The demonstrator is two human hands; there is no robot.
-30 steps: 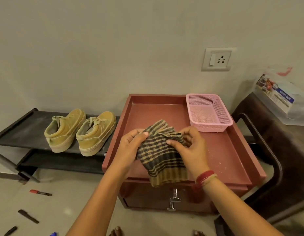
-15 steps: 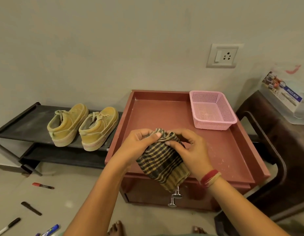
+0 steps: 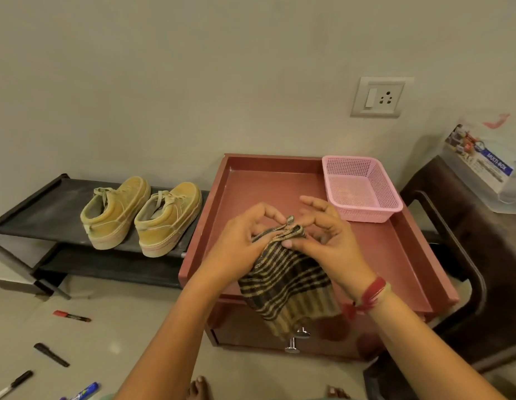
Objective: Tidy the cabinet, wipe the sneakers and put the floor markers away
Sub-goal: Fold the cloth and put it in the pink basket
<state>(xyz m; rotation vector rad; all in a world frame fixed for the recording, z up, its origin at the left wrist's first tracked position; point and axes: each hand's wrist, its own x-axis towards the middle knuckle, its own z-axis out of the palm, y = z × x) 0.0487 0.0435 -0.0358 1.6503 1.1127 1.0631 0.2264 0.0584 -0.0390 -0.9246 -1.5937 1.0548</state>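
Note:
A brown and tan checked cloth (image 3: pixel 282 281) hangs over the front of the reddish cabinet top (image 3: pixel 395 255). My left hand (image 3: pixel 239 249) grips its upper left part. My right hand (image 3: pixel 323 238) pinches the bunched top edge with thumb and fingers. A pair of tan sneakers (image 3: pixel 141 215) stands on the black shoe rack (image 3: pixel 34 209) to the left. Several markers lie on the floor at lower left: a red-capped one (image 3: pixel 72 316), a black one (image 3: pixel 51 354), another black one (image 3: pixel 12 383) and a blue one (image 3: pixel 85 391).
A pink mesh basket (image 3: pixel 362 189) sits at the cabinet's back right corner. Two metal drawer knobs (image 3: pixel 297 340) stick out below the cloth. A dark chair (image 3: pixel 464 255) with a clear plastic box (image 3: pixel 482 168) stands to the right. My bare feet show at the bottom.
Both hands have gathered the cloth's top edge into a tighter bunch. The cloth hangs lower over the cabinet's front. The view has tilted down, showing more floor markers.

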